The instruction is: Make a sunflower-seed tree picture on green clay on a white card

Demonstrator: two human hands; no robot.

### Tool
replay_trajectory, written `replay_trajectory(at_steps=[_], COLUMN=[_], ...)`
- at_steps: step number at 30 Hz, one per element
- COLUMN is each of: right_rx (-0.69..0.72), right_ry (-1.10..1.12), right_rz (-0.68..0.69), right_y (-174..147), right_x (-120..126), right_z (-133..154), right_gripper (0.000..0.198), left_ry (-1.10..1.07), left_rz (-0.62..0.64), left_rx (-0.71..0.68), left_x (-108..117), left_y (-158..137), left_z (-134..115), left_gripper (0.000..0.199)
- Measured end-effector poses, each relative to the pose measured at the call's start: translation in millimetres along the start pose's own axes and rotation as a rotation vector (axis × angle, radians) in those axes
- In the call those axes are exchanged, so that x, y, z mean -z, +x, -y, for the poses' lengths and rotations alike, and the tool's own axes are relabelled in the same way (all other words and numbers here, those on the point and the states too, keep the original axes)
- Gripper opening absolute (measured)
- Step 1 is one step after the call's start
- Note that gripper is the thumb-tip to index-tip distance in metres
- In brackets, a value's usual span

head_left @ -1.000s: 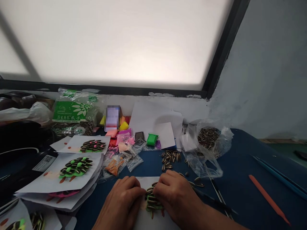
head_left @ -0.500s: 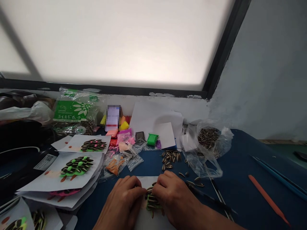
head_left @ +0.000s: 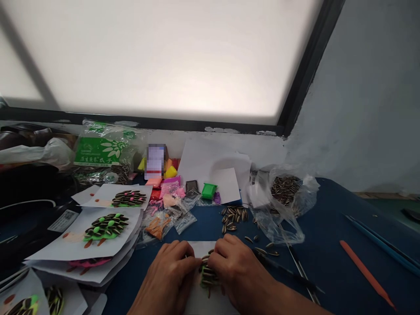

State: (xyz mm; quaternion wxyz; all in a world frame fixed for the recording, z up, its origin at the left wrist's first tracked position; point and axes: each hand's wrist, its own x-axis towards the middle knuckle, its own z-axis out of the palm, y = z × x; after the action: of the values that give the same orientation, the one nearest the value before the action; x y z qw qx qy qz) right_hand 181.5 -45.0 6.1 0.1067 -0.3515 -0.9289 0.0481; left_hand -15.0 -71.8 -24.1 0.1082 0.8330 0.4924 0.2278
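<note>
On a small white card point(head_left: 197, 302) in front of me lies a green clay shape stuck with striped sunflower seeds point(head_left: 209, 276). My left hand point(head_left: 169, 271) is at the card's left side, fingers curled, its thumb tip touching the left edge of the seeds. My right hand point(head_left: 238, 269) lies over the right part of the shape with its fingers bent and pressed together on it. Both hands' fingertips meet near the top of the shape; whatever is between them is hidden. Loose sunflower seeds point(head_left: 234, 215) are piled just beyond the hands.
Left, finished-looking seed hedgehog cards point(head_left: 108, 227) lie stacked. Behind are clay packets point(head_left: 170, 188), a green clay block point(head_left: 208, 191), a phone point(head_left: 155, 162) and a seed bag point(head_left: 98, 151). Right are an open bag of seeds point(head_left: 285, 190), an orange clay tool point(head_left: 365, 271) and blue tweezers point(head_left: 383, 245).
Almost nothing differs. Both hands stay at the same spot on the seed-covered shape, with only very slight finger movement. The view has shifted a touch.
</note>
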Motion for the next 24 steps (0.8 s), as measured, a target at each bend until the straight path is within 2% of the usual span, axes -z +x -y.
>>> replay_trajectory(at_steps=[7,18,24], right_rx=[-0.054,-0.040,-0.059], right_ry=[0.014,-0.022,-0.004], right_rz=[-0.031,-0.052,-0.106], right_y=[-1.4,-1.0,-1.1], right_x=[5.3,0.8,10.8], right_z=[3.7,3.9,0.4], right_gripper=[0.014,0.015,0.015], left_ry=[0.014,0.014,0.006], left_rz=[-0.017,-0.062,-0.061], left_rx=[0.002,-0.018,-0.002], left_x=[2.5,-0.6,2.3], left_y=[0.1,0.2,0.8], left_z=[-3.8,-7.4,-3.5], left_gripper=[0.032,0.032,0.034])
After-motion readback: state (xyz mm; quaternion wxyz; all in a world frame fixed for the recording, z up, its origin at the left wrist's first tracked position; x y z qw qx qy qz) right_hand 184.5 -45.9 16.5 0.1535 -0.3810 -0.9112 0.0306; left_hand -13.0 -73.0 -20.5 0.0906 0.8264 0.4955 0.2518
